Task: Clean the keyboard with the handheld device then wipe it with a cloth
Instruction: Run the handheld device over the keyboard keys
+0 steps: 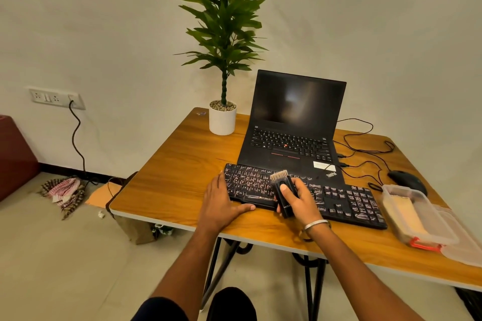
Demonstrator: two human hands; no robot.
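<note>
Keyboard (pixel 305 197): lay on the surface (pixel 169 180), just in front of the laptop (pixel 292 133).
Left hand (pixel 221 203): spread flat, steadying the keyboard's left end.
Right hand (pixel 300 199): closed around the brush device (pixel 283 194), bristles over the keys.
Progress: brushing seemed underway; cloth wiping remained.

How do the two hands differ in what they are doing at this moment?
The left hand lies flat and open, palm down, on the left end of the keyboard and the table; the right hand is closed around the black handheld device. The left hand holds nothing, while the right hand points the device's bristles over the keys. Only the right wrist wears a bangle. Both hands are bare and at the keyboard.
</note>
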